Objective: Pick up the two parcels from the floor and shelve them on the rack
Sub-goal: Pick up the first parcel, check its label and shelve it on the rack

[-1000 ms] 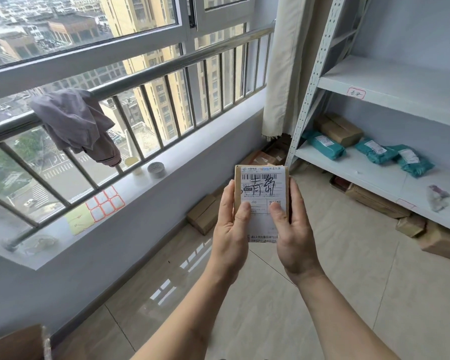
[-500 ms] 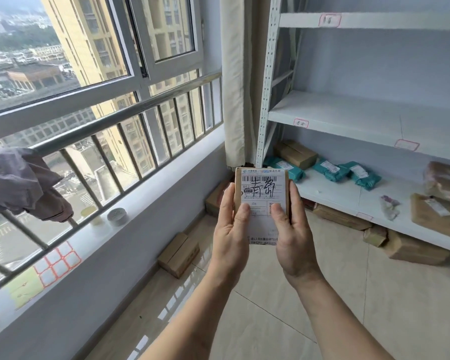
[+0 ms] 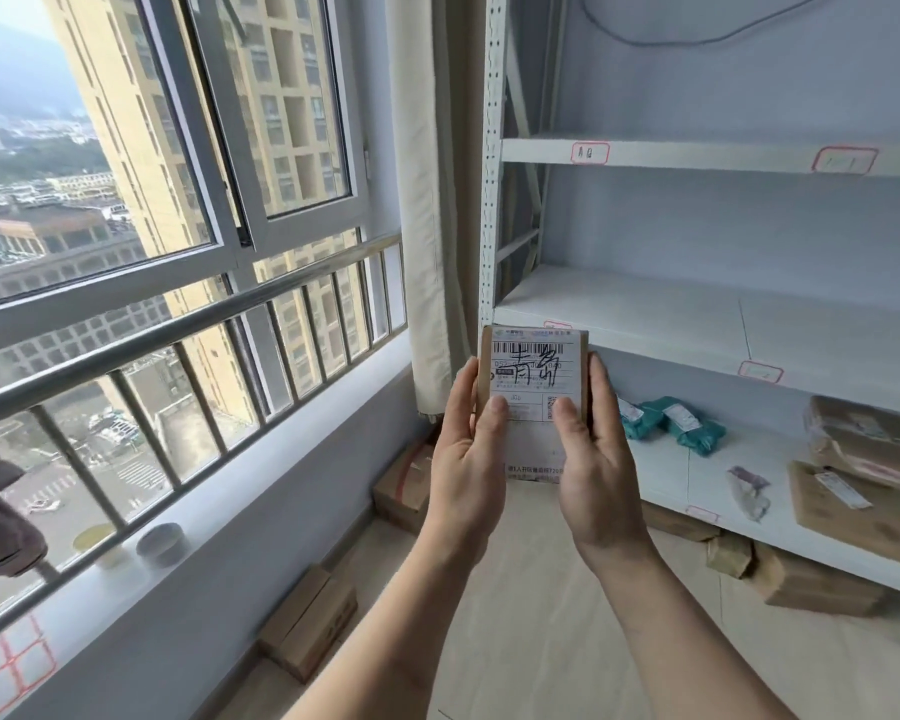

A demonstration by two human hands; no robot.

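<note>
Both hands around half-hidden parcel

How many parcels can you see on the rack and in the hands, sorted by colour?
Teal bags on the rack: 2
Brown parcels on the rack: 2
Pale pouch on the rack: 1
Brown box between left hand and right hand: 1
Total: 6

A single wide-angle view is taken from head height, directed forward and slightly downward. Both forearms are seen close at centre, extending from the lower edge. The white metal shelving rack is framed near at right, the railed glass window at left.
</note>
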